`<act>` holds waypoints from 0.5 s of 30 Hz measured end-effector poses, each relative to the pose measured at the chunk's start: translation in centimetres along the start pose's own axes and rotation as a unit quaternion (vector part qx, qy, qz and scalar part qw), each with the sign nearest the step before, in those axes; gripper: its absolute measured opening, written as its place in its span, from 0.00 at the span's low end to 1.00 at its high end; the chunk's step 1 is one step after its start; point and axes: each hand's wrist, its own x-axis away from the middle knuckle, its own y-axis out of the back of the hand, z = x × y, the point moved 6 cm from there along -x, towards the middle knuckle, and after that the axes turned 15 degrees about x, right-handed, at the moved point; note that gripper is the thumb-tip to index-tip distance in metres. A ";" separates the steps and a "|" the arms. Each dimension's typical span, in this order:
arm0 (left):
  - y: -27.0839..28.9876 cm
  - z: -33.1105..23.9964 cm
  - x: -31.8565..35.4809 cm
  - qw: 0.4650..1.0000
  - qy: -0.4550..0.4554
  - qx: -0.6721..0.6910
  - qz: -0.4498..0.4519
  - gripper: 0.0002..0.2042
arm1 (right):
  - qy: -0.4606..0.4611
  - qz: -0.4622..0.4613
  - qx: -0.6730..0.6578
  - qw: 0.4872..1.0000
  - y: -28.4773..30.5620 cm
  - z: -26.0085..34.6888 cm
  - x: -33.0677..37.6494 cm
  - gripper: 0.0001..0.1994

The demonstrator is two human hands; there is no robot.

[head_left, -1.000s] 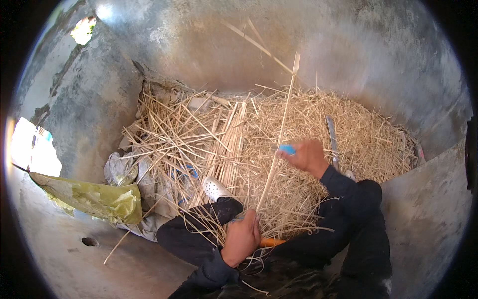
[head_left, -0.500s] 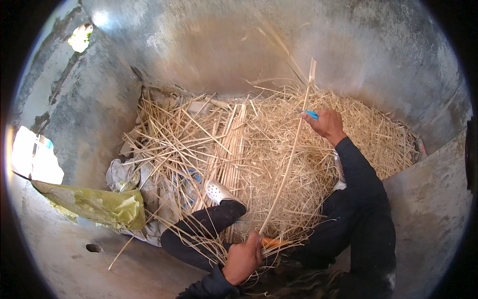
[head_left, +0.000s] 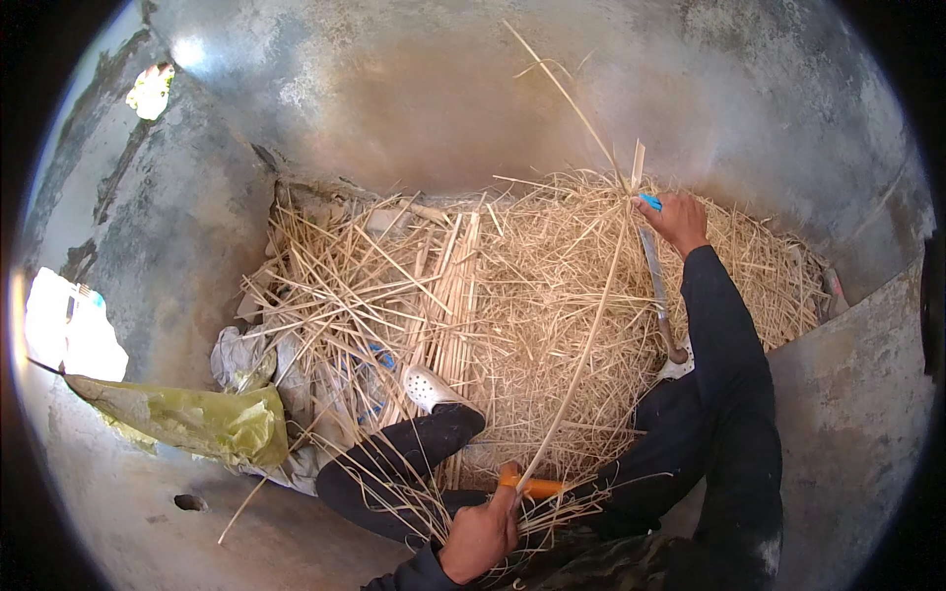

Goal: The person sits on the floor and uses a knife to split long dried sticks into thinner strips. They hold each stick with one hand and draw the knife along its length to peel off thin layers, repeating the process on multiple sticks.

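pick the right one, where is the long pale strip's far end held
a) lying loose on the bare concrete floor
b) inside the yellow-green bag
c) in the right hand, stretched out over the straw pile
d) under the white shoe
c: the right hand, arm stretched out over the straw pile, pinches the far end of the long pale strip, while the left hand grips its near end by an orange handle.

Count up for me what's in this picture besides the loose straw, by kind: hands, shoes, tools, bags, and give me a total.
Hands: 2, left hand and right hand, both on one long cane strip
White shoes: 2
Orange-handled tool: 1
Long blade: 1
Yellow-green bag: 1
White bag: 1
Total: 8
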 end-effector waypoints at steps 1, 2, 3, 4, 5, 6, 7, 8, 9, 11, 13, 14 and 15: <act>0.0 0.1 -0.1 1.000 -0.003 -0.002 0.002 0.05 | 0.000 -0.003 0.000 1.000 -0.3 -0.4 0.3 0.40; 0.1 0.2 -0.2 1.000 -0.004 -0.004 0.002 0.04 | 0.003 -0.007 -0.001 1.000 -0.8 -0.4 0.3 0.40; 0.2 0.4 -0.7 1.000 -0.014 0.003 -0.007 0.04 | -0.030 0.029 -0.051 0.998 -1.9 -0.7 0.3 0.40; 0.5 0.8 -1.3 1.000 -0.024 0.010 -0.016 0.03 | -0.063 0.063 -0.100 0.991 -3.3 -0.5 0.2 0.41; 0.8 0.9 -1.8 0.999 -0.032 0.018 -0.027 0.03 | -0.093 0.098 -0.150 0.979 -3.9 -0.3 0.1 0.41; 1.1 1.3 -2.2 0.999 0.010 0.030 -0.015 0.03 | -0.120 0.249 -0.312 0.909 -5.6 -0.1 0.5 0.40; 0.9 1.3 -2.3 0.999 -0.011 0.040 -0.012 0.03 | -0.142 0.386 -0.456 0.789 -6.5 0.5 1.4 0.40; 0.8 1.8 -2.5 0.998 -0.031 0.049 -0.012 0.02 | -0.154 0.502 -0.577 0.626 -6.3 2.0 2.6 0.39; 0.6 2.5 -2.6 0.997 -0.047 0.059 -0.013 0.02 | -0.154 0.477 -0.555 0.664 -5.4 2.4 2.7 0.39; 0.1 4.6 -2.9 0.986 -0.025 0.164 0.009 0.07 | -0.156 0.422 -0.502 0.738 -3.8 3.2 3.4 0.39; -0.2 4.9 -3.9 0.944 0.053 0.320 0.060 0.12 | -0.002 0.246 -0.190 0.950 -2.1 3.6 3.3 0.40; 0.1 4.8 -4.0 0.919 0.075 0.381 0.065 0.13 | 0.051 0.221 -0.161 0.961 -0.1 6.5 4.6 0.40; 0.4 4.6 -4.6 0.911 0.081 0.401 0.054 0.13 | 0.101 0.209 -0.158 0.960 1.4 9.2 6.4 0.40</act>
